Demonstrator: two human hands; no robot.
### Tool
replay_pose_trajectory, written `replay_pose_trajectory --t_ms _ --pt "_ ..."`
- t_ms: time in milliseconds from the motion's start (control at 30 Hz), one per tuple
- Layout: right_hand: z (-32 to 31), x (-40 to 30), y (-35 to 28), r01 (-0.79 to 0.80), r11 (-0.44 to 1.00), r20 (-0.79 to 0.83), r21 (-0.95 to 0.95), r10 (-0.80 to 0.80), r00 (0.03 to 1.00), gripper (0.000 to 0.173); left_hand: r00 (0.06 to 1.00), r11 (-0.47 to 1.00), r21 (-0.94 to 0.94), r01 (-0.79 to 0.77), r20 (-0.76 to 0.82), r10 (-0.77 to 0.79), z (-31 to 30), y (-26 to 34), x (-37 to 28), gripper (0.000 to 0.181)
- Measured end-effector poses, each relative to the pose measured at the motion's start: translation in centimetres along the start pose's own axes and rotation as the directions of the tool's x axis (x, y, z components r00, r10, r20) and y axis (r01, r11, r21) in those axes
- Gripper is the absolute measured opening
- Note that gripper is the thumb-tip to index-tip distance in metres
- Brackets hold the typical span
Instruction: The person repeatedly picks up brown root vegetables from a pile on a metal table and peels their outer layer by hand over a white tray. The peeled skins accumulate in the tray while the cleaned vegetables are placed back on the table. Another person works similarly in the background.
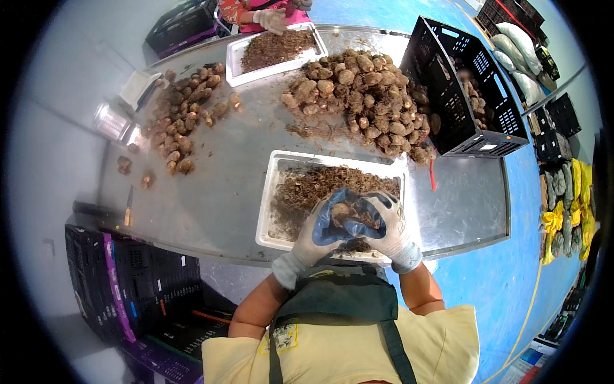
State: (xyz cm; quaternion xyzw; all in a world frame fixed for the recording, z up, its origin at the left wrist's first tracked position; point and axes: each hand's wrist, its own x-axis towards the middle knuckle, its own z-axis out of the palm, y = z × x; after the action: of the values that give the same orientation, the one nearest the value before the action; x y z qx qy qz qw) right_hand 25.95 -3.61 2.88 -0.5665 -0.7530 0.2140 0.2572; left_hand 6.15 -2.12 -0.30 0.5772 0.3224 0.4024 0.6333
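Both of my hands wear pale knit work gloves with blue coated palms. My left hand (319,228) and my right hand (386,223) are closed around a brown taro corm (343,211), whose skin looks rough and fibrous. They hold it above a white foam tray (264,211) near the table's front edge. Brown fibrous peelings (307,187) fill much of that tray. Beyond it rises a large heap of hairy taro corms (374,96). To the left lies a looser group of cleaner-looking corms (180,120).
A black plastic crate (472,139) holding corms stands at the table's right. Across the steel table (225,192), a co-worker's gloved hand (271,20) is over a second white tray (235,79) of peelings. A knife (128,206) lies front left, and black crates (158,278) stand below.
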Motion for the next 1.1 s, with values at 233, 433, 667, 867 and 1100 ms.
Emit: replay_pose_trajectory --t_ms 233,433,667,867,1100 --pt "2.0 -0.2 0.7 -0.057 0.995 -0.159 0.078 0.069 0.985 0.043 0.997 0.991 0.129 0.032 -0.072 -0.023 0.9 0.4 0.3 0.092" --pt "2.5 0.0 4.4 -0.126 0.977 -0.23 0.172 0.164 0.959 0.055 0.997 0.997 0.066 0.026 -0.078 -0.02 0.6 -0.4 0.1 0.087" --pt "-0.8 0.0 -0.3 0.019 0.997 0.081 -0.077 -0.013 0.997 0.069 0.994 0.879 0.474 -0.056 -0.052 0.092 0.3 1.8 0.2 0.085" --pt "-0.9 0.1 -1.4 0.017 0.999 0.098 -0.052 -0.012 0.995 0.052 0.997 0.84 0.54 -0.04 -0.039 0.073 0.2 1.7 0.4 0.083" --pt "-0.4 0.2 -0.2 -0.092 0.989 -0.006 -0.112 0.091 0.996 0.053 0.997 0.957 0.29 0.001 -0.072 0.021 -0.1 -0.4 -0.1 0.078"
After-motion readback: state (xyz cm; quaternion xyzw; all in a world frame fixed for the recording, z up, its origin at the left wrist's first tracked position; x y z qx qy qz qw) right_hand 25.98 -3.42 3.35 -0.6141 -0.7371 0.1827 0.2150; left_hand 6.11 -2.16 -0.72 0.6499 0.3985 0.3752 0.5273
